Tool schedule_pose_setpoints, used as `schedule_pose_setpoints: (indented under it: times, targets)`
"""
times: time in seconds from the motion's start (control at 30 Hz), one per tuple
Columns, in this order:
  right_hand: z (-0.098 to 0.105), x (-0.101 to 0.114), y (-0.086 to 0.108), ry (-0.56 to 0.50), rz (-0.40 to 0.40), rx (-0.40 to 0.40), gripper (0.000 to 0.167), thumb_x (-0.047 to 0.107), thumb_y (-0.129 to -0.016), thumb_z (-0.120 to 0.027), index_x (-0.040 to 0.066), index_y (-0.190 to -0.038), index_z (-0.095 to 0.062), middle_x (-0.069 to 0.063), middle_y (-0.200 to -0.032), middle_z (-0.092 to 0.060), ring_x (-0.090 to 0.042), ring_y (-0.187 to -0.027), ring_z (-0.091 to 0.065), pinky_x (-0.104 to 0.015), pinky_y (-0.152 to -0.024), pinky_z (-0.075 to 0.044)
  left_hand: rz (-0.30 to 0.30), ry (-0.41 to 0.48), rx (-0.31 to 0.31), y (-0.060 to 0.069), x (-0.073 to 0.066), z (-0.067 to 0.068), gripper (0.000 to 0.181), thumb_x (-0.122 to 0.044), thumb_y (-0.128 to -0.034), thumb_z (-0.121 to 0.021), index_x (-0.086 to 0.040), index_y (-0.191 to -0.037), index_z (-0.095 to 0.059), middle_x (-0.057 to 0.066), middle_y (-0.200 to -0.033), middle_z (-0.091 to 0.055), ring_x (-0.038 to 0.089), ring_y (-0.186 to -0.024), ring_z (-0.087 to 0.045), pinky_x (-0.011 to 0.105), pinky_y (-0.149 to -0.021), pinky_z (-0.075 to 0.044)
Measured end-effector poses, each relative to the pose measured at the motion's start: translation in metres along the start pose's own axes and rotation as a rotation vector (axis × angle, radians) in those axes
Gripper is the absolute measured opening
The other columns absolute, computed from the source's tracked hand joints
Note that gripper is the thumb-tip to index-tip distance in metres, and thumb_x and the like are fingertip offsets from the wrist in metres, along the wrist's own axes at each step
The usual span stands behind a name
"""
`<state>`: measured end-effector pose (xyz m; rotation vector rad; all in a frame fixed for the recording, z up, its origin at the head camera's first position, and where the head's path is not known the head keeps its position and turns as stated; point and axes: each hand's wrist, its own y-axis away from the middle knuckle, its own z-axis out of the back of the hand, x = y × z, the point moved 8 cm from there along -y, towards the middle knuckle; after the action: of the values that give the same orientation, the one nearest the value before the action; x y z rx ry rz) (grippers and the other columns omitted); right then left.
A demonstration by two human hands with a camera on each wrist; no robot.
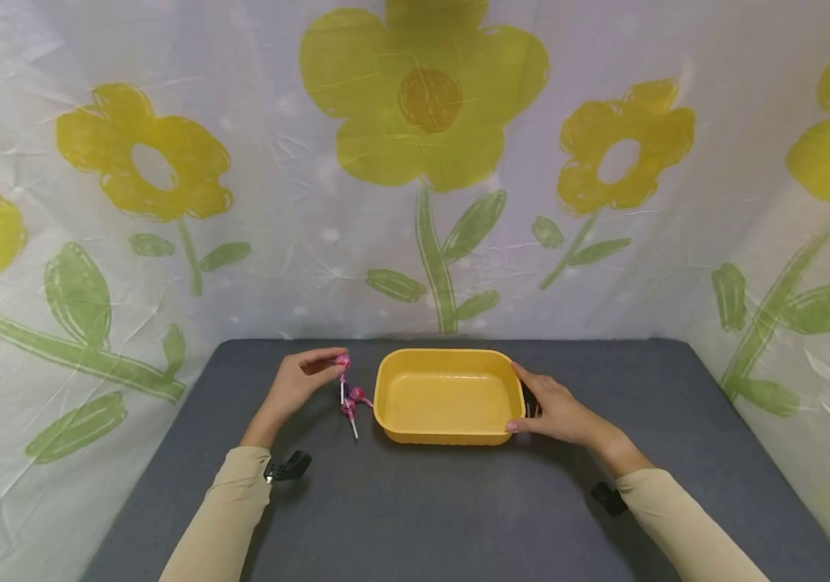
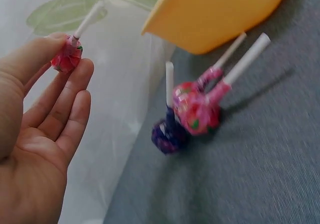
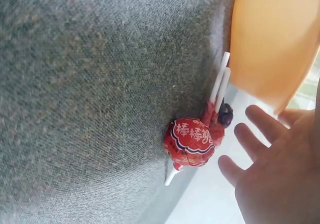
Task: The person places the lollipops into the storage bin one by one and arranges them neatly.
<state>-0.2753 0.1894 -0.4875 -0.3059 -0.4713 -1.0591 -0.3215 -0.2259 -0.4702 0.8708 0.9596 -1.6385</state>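
The left hand pinches a pink-wrapped lollipop by its candy end, stick pointing down in the head view, over a small group of lollipops on the table. In the left wrist view, pink lollipops and a dark purple one lie beside the yellow container. The right hand rests with fingers spread on the right rim of the empty yellow container. Beside that hand, the right wrist view shows a red-wrapped lollipop and others with white sticks.
A dark grey table extends around the container. Behind it hangs a pale curtain printed with yellow flowers. Black bands with small devices are on both wrists.
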Motion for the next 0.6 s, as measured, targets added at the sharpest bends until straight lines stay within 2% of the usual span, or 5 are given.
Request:
schedule_pose_setpoints:
  times: [0.13,0.2,0.37,0.47,0.6]
  targets:
    - [-0.001,0.002,0.0,-0.006,-0.006,0.011,0.107,0.06,-0.081,-0.072,0.014,-0.16,-0.016,-0.022,-0.155,-0.039,-0.044,-0.14,-0.038,-0.067,-0.109,-0.031,0.001,0.009,0.008,-0.007,-0.011,-0.004,0.044,-0.037,-0.0873,-0.075,-0.015,-0.125,-0.069,0.009,-0.119,-0.072,0.004,-0.096,-0.069,0.019,-0.082,-0.055]
    - [-0.001,0.002,0.0,-0.01,-0.009,0.013,0.107,0.06,-0.081,-0.072,0.014,-0.16,-0.016,-0.021,-0.156,-0.039,-0.044,-0.14,-0.038,-0.068,-0.109,-0.031,0.021,0.004,0.018,-0.012,-0.018,-0.006,0.044,-0.037,-0.0882,-0.074,-0.015,-0.126,-0.068,0.009,-0.121,-0.072,0.008,-0.1,-0.069,0.02,-0.085,-0.055]
    - [-0.001,0.002,-0.002,-0.019,-0.01,0.023,0.108,0.06,-0.081,-0.072,0.013,-0.16,-0.015,-0.021,-0.157,-0.037,-0.044,-0.142,-0.036,-0.068,-0.11,-0.029,0.078,-0.016,0.062,-0.021,-0.039,-0.019,0.039,-0.029,-0.0924,-0.071,-0.013,-0.127,-0.067,0.012,-0.124,-0.07,0.019,-0.11,-0.067,0.033,-0.094,-0.055]
    - [0.0,0.003,-0.004,-0.015,-0.004,0.031,0.108,0.061,-0.081,-0.071,0.011,-0.16,-0.016,-0.021,-0.157,-0.035,-0.045,-0.143,-0.034,-0.068,-0.111,-0.028,0.041,0.003,0.088,-0.028,-0.052,-0.029,0.037,-0.023,-0.0929,-0.07,-0.009,-0.127,-0.066,0.015,-0.122,-0.07,0.017,-0.107,-0.068,0.038,-0.095,-0.056]
    - [0.005,0.008,-0.007,0.007,0.014,0.032,0.108,0.06,-0.08,-0.073,0.008,-0.159,-0.019,-0.021,-0.159,-0.033,-0.045,-0.144,-0.032,-0.068,-0.112,-0.026,-0.024,0.046,0.119,-0.038,-0.069,-0.043,0.037,-0.025,-0.092,-0.071,-0.008,-0.125,-0.068,0.015,-0.118,-0.072,0.01,-0.1,-0.069,0.036,-0.093,-0.056]
